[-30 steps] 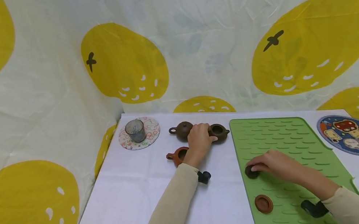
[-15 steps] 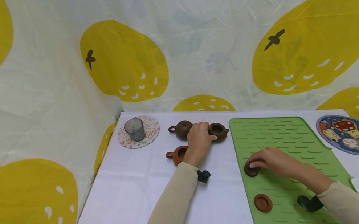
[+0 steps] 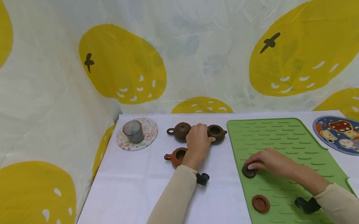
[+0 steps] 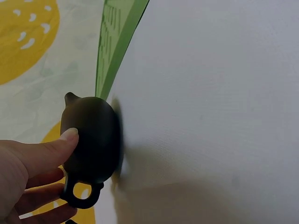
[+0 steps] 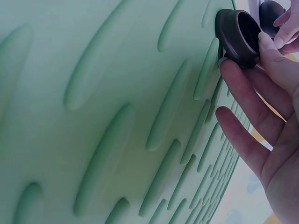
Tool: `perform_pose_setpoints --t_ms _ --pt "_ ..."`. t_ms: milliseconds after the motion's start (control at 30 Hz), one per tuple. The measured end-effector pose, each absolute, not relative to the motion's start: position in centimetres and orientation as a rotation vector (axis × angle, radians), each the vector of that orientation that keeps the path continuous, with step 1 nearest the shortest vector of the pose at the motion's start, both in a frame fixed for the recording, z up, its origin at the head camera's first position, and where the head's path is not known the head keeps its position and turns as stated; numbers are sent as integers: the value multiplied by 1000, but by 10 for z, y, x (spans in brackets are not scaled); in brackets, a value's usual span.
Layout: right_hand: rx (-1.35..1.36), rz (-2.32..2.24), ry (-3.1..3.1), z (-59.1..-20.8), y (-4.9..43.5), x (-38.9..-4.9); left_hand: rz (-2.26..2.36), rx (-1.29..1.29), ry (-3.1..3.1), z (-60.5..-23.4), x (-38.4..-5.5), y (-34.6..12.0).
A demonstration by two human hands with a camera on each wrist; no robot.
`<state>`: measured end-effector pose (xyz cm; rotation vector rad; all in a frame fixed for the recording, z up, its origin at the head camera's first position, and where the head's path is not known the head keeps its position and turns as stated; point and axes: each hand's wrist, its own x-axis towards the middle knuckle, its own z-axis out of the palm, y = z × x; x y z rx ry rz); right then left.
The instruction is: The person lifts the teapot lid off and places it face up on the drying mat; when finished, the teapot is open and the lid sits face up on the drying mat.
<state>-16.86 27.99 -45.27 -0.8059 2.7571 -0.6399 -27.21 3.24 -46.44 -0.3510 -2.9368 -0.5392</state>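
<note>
My left hand [image 3: 197,144] grips a small dark brown teapot [image 3: 218,138] that stands lidless on the white cloth. In the left wrist view, the thumb lies on the side of the teapot [image 4: 93,140] and other fingers are near its handle. On the green mat, my right hand [image 3: 275,164] pinches a dark round teapot lid [image 3: 248,173]. The right wrist view shows the lid [image 5: 230,35] with its hollow side facing up, close on the mat, held at the rim by thumb and fingertips. A reddish-brown lid [image 3: 260,204] lies hollow side up nearby.
A lidded dark teapot [image 3: 181,132] stands left of my left hand, and an open reddish teapot [image 3: 174,160] is partly hidden by it. A glass cup [image 3: 133,132] sits on a floral coaster [image 3: 150,129]. The green mat [image 3: 267,132] borders a blue round coaster [image 3: 346,138].
My right hand has tilted the dark lid slightly, so more of its upper face shows, and shifted very little. The left hand stays on the teapot.
</note>
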Motion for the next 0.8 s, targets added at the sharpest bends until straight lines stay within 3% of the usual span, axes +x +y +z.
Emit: perform_pose_setpoints --t_ms 433,800 --pt "-837 -708 2702 -450 284 -170 -590 -360 -2845 -446 -255 12" --pt "-842 -720 2697 -451 287 -172 -765 -183 -2804 -441 -261 -51"
